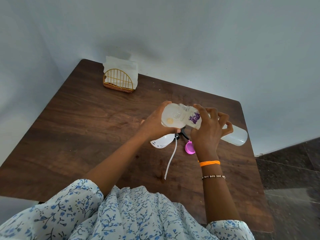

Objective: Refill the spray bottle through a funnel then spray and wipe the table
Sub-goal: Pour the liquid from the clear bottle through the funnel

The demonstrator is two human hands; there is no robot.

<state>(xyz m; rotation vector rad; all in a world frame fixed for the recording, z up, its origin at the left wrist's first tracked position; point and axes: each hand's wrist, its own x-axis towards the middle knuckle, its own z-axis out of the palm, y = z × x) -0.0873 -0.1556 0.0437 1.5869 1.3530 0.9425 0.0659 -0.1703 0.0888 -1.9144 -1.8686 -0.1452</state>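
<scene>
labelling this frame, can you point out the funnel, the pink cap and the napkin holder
funnel (170,118): head view, on its translucent bowl.
pink cap (189,148): head view, on its inner hollow.
napkin holder (118,80): head view, on its gold wire arch.

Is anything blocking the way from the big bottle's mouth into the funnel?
Nothing visible does. The right hand tips the refill bottle so its open mouth sits right over the funnel, which the left hand holds. The pink cap lies off on the table.
</scene>
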